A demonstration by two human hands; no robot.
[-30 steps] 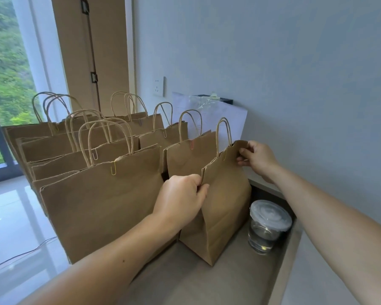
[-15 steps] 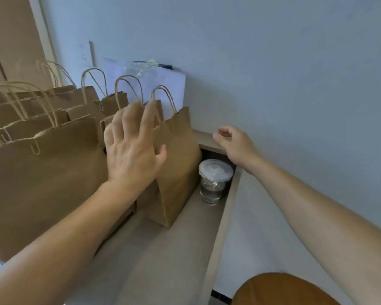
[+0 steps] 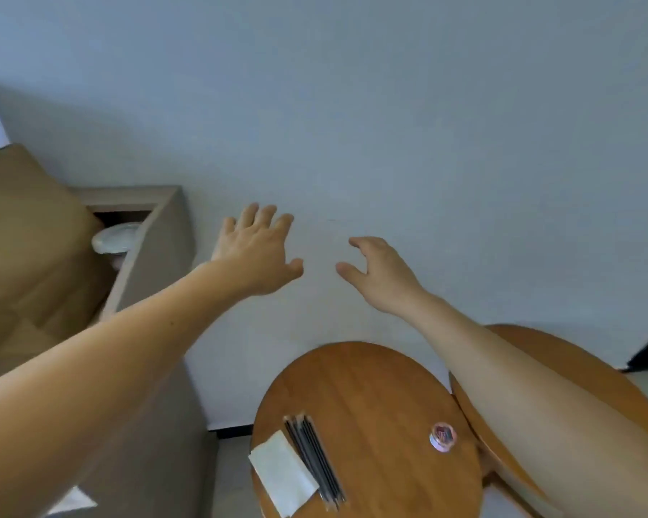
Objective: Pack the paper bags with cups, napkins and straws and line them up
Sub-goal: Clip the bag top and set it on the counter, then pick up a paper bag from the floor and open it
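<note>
Paper bag (image 3: 27, 233): brown, cut off by the left edge of the view, standing on the beige counter (image 3: 154, 263).
Cup (image 3: 115, 239): only its clear lid shows, just right of the bag and inside the counter's raised end.
Left hand (image 3: 257, 252): in the air in front of the wall (image 3: 390, 106), fingers straight and spread, holding nothing.
Right hand (image 3: 380, 269): near the left hand and apart from it, fingers loosely curved, thumb out, holding nothing.
Straws (image 3: 315, 457): a dark bundle lying on the round wooden table (image 3: 371, 386), low in view and well apart from both hands.
Napkin (image 3: 281, 476): white and flat on the table, touching the straws' left side.
Small round thing (image 3: 443, 436): on the same table, right of the straws and apart from them, too blurred to name.
Second wooden top (image 3: 577, 368): just beside the round table, partly hidden by the right forearm.
</note>
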